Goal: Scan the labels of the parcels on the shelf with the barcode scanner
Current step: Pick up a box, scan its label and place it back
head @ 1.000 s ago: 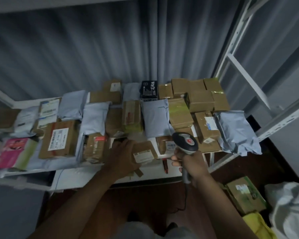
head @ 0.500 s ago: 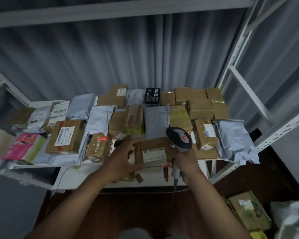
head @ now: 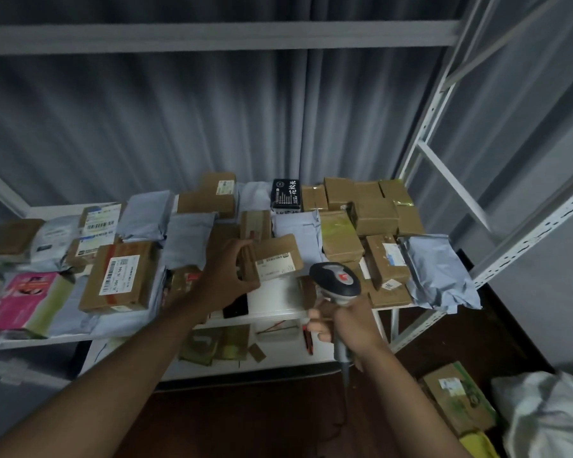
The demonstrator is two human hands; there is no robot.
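Near the shelf's (head: 272, 314) front edge, left hand (head: 227, 276) gripped a small labelled carton (head: 273, 259); right hand (head: 343, 320), clasping the barcode scanner (head: 336, 280), needed aiming at its label.

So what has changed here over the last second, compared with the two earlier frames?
The left hand has lifted the small brown parcel off the front of the shelf and tilted it up, so its white label faces the camera. It grips the parcel's left end. The right hand still holds the barcode scanner, now just right of the parcel. The other parcels lie as before.
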